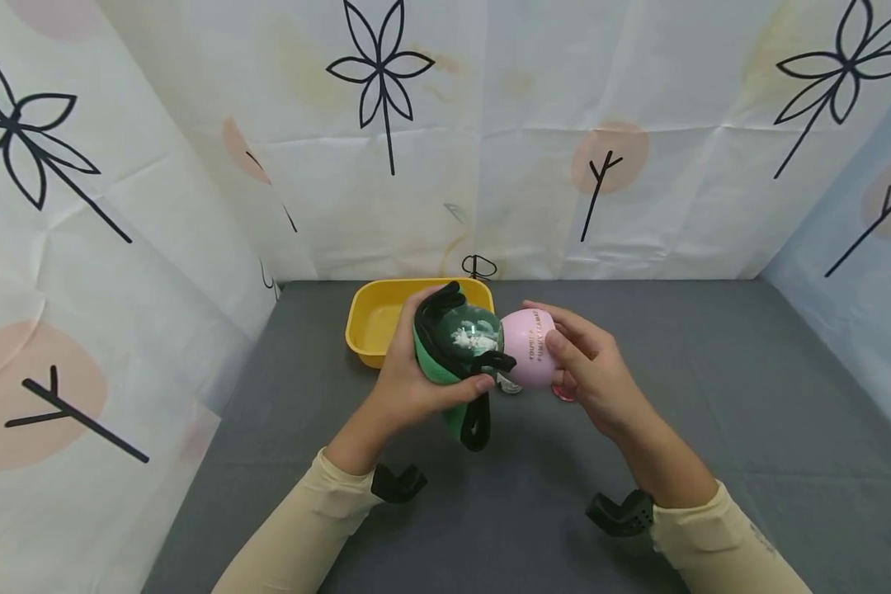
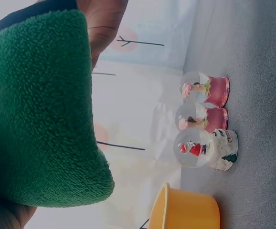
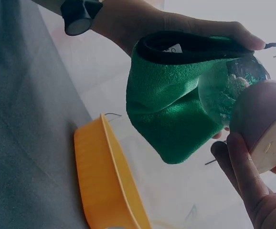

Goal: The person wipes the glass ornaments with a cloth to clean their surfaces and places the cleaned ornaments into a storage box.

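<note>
Snow globe point(image 1: 518, 337): gripped by our right hand point(image 1: 592, 371); our left hand point(image 1: 410, 386) grips the green pouch point(image 3: 166, 114); table point(image 1: 713, 396) extends right of the tub point(image 2: 193, 210); pouch interior mostly hidden.

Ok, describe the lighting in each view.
Head: fairly even light, soft shadows on the gray table; left wrist: green pouch shaded against a bright backdrop; right wrist: backdrop bleached nearly white, pink base dulled to mauve.

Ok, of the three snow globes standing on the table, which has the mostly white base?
The Santa snow globe, at the end of the row nearest the yellow tub; the other two snow globes have pink bases.
</note>
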A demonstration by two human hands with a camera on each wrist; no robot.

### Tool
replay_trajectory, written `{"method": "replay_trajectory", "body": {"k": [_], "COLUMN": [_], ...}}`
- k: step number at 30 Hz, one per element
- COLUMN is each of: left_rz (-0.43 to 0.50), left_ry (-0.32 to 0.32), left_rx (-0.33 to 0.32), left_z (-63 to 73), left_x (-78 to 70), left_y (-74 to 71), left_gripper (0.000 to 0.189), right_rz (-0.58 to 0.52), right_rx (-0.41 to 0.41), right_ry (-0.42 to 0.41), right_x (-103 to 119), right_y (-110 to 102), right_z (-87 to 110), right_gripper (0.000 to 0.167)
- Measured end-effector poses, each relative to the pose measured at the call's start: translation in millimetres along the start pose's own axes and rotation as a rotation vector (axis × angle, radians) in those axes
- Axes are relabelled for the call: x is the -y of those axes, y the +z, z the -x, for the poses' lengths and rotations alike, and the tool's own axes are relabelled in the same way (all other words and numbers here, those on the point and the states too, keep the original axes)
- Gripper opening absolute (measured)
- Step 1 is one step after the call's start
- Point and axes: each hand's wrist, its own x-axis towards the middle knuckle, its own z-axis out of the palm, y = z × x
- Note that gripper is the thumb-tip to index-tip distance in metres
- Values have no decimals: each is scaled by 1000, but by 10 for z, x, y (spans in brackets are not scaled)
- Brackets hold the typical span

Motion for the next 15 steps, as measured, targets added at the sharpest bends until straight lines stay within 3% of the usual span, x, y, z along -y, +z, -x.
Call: {"method": "replay_trajectory", "body": {"k": [3,9,15], "left_rz": [2,39,71], "left_ry": [19,97,125], "left_rx": [-15,-48,-27], "left_z": [6,5,0], "left_x": [-13,-67,-128], "left_y": [-11,-21,11], "left_gripper": [101,105,106], "right_rz": [26,106,229], "right_rx": [19,142,82], "right_ry": [-73,-221,-419], "right_x": [14,79,75], "right_y": [6,-18,-43], "right_z": [-7,2,9], "right_gripper": [52,102,102]}}
